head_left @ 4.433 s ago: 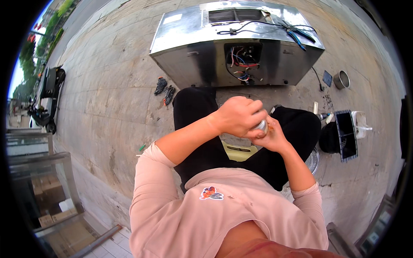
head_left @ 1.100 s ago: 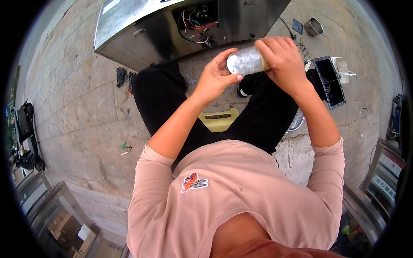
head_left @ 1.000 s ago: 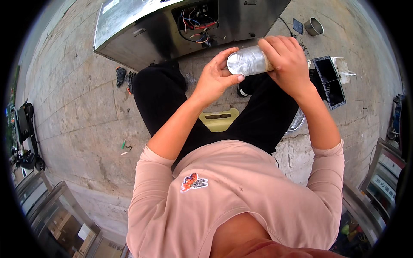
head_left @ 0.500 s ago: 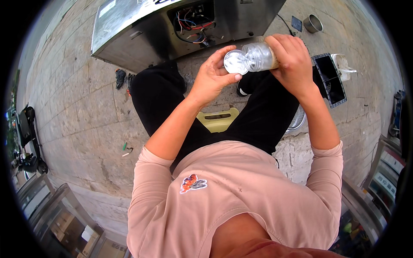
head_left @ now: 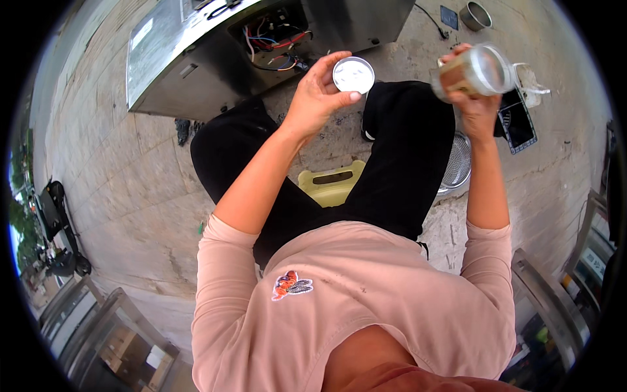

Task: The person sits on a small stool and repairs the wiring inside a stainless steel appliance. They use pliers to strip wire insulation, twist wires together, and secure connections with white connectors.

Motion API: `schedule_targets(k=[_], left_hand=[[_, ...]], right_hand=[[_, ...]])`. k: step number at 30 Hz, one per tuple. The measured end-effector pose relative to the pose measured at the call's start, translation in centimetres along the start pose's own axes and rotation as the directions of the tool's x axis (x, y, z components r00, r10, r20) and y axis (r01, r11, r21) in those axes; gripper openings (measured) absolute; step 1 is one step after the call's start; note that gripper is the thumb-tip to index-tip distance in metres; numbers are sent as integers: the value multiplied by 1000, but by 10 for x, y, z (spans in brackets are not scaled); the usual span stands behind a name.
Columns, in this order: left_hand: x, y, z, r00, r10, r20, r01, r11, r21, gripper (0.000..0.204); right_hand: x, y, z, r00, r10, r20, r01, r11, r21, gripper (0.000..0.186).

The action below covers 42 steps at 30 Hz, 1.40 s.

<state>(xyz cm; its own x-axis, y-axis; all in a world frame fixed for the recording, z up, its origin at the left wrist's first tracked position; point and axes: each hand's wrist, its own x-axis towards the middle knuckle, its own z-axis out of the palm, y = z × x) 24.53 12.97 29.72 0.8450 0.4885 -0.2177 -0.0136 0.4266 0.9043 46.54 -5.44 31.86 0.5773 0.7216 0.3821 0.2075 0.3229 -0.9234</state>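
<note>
My left hand point(head_left: 312, 108) pinches a round, shallow jar lid point(head_left: 353, 75) by its rim, its inside turned up. White bits lie in the lid; their kind is too small to tell. Off to the right, my right hand point(head_left: 481, 116) is wrapped round a clear jar point(head_left: 490, 70) with a brownish label or content. The jar is tilted and smeared by motion, and it stands apart from the lid. Beyond my left hand is a metal appliance point(head_left: 189, 75) whose front opening shows red, blue and black wires point(head_left: 274, 40).
A yellow-green stool point(head_left: 332, 188) with a slot shows between my legs. Right of my knee sits a metal mesh basket point(head_left: 458, 163), with a black divided tray point(head_left: 520, 127) past it. A metal cup point(head_left: 475, 16) stands at the far right. A scooter point(head_left: 60, 225) is at left.
My right hand has drawn the jar away from the lid to the right and tipped it back. My left hand has moved slightly up with the lid.
</note>
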Motion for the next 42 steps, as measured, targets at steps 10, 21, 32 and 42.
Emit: schedule_targets(k=[10, 21, 32, 42], left_hand=[[156, -202, -47, 963, -255, -89, 268, 940, 209, 73], [216, -402, -120, 885, -362, -293, 465, 682, 564, 71], [234, -407, -122, 877, -227, -424, 474, 259, 841, 78], [243, -404, -132, 962, -123, -245, 266, 206, 942, 25]], right_hand=[[-123, 58, -129, 857, 40, -514, -241, 912, -331, 70], [-278, 292, -158, 450, 498, -741, -862, 26, -506, 67], [-300, 329, -160, 303, 593, -746, -864, -160, -477, 62], [-312, 322, -160, 246, 615, -749, -858, -221, -463, 58]])
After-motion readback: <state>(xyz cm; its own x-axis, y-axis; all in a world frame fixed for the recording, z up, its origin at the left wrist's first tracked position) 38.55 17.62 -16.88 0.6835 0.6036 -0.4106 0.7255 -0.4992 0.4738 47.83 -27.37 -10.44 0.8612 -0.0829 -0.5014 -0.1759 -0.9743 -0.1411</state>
